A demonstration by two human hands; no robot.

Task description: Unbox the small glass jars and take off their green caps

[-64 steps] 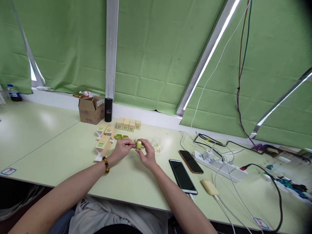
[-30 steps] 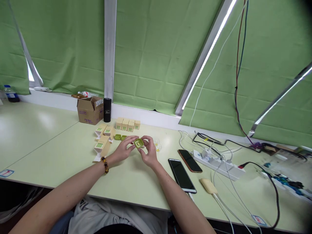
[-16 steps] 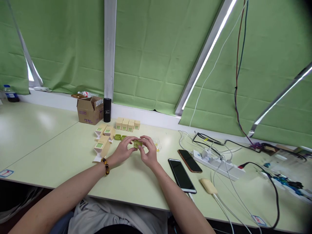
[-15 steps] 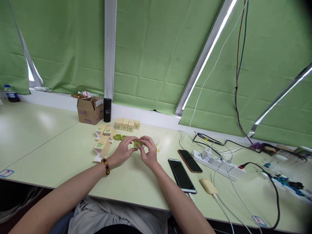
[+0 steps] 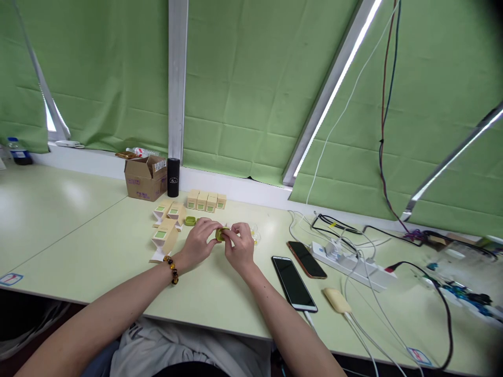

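Note:
Between my two hands, above the table, is a small green square case [image 5: 220,234]. My left hand [image 5: 199,242] pinches its left side between thumb and fingers. My right hand [image 5: 239,246] grips it from the right, its fingers curled and partly covering it. A similar green case [image 5: 190,221] lies on the table just beyond my left hand. Behind my right hand sits some clear plastic with yellow bits [image 5: 255,233], partly hidden. Left of my hands stand opened cream cartons [image 5: 165,236] with green labels.
Several closed cream cartons [image 5: 206,201] stand in a row at the back. Beside them are a black tumbler [image 5: 173,178] and a cardboard box [image 5: 145,179]. To the right lie a white-framed phone [image 5: 294,284], a dark phone [image 5: 306,259], a power strip [image 5: 353,266] and cables.
The green case has tilted in my hands. My right hand's fingers have curled in closer over it, while my left hand stays nearly in place.

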